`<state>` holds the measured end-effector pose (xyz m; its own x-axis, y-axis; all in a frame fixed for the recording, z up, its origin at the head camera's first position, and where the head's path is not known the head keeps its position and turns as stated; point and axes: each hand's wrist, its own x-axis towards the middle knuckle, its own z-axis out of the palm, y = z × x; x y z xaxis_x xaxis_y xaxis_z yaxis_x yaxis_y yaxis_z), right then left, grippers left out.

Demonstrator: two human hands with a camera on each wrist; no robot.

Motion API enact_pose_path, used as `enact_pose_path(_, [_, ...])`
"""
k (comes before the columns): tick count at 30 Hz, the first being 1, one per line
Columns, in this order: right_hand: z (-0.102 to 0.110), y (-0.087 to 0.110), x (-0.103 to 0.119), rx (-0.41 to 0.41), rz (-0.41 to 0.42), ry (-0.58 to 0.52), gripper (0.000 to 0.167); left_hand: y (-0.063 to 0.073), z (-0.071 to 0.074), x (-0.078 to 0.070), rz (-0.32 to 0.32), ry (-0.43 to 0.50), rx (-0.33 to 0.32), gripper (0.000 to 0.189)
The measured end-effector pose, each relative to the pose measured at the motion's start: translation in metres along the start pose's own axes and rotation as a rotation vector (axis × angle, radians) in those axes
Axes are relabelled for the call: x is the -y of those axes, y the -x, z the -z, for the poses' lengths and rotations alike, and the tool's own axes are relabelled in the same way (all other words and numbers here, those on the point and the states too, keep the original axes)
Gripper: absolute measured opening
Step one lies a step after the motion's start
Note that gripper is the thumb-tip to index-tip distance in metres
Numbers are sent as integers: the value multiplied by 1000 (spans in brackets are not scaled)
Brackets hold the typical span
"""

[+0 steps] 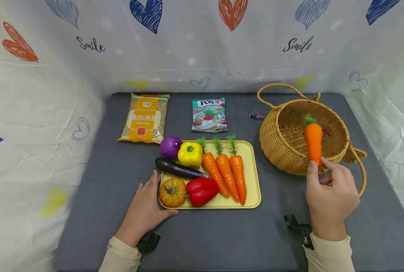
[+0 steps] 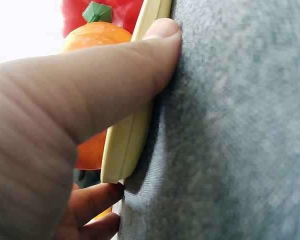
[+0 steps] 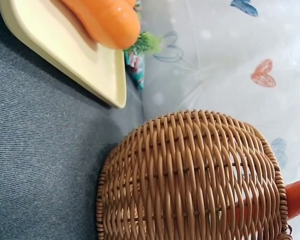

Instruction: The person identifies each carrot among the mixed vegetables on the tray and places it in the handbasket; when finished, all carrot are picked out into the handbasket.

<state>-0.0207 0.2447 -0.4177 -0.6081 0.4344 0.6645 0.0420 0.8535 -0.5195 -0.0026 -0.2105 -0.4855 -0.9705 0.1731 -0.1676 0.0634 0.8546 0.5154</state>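
Observation:
My right hand (image 1: pixel 332 198) pinches a carrot (image 1: pixel 313 141) by its narrow tip between thumb and fingers, its green top pointing away over the wicker basket (image 1: pixel 273 139). In the right wrist view, part of that carrot (image 3: pixel 297 197) shows past the basket rim. My left hand (image 1: pixel 147 206) rests at the near left corner of the yellow tray (image 1: pixel 253 181), thumb along the front edge, fingers by the left side. Three carrots (image 1: pixel 224 172), a red bell pepper (image 1: pixel 202 191), a small pumpkin (image 1: pixel 173 192), an eggplant (image 1: pixel 179 168), a yellow pepper (image 1: pixel 190 153) and a purple onion (image 1: pixel 170 147) are on the tray.
A bag of grain (image 1: pixel 145 119) lies behind the tray at left, and a Fox's candy bag (image 1: pixel 208 115) at the middle back. A small purple wrapped sweet (image 1: pixel 257 117) lies beside the basket. The basket's handle (image 1: pixel 281 86) stands up at its far side.

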Motion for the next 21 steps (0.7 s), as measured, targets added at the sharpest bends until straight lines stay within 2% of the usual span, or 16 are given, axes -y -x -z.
enact_pose_path(12, [-2, 1, -3, 8, -5, 18, 30, 0, 1, 0, 22, 5, 13, 146])
enact_pose_path(16, [-1, 1, -3, 63, 5, 67, 37, 0, 0, 0, 21, 1, 11, 146])
enact_pose_path(21, [-1, 3, -3, 193, -79, 127, 48, 0, 0, 0, 16, -5, 11, 145])
